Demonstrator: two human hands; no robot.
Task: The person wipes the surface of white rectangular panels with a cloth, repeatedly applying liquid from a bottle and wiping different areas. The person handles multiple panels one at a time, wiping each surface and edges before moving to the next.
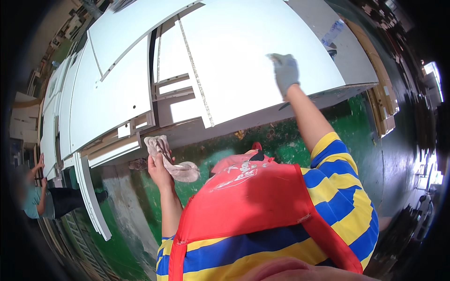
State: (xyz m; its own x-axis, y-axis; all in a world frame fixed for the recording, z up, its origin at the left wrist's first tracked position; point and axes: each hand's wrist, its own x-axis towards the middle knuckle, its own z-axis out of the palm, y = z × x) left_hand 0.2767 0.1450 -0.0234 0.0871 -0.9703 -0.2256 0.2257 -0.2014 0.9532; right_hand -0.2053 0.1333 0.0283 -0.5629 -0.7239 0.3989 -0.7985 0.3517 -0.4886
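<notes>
A pale pinkish cloth (182, 171) is bunched in my bare left hand (160, 168), its end hanging beside the wrist, in front of the bench's near edge. My right hand (286, 70) wears a grey glove and is over the right part of a large white panel (239, 52). Its fingers look bent; blur hides whether they touch the surface or hold anything small. Under the wrist, at the panel's near edge, a thin dark thing (284, 106) sticks out, too unclear to name.
More white boards (112, 98) with drilled holes lie stacked at the left. Narrow white strips (91, 196) jut toward the aisle. Cardboard (383, 105) is at the right end, near a clear plastic bottle (332, 33). Another person (38, 200) stands at the far left.
</notes>
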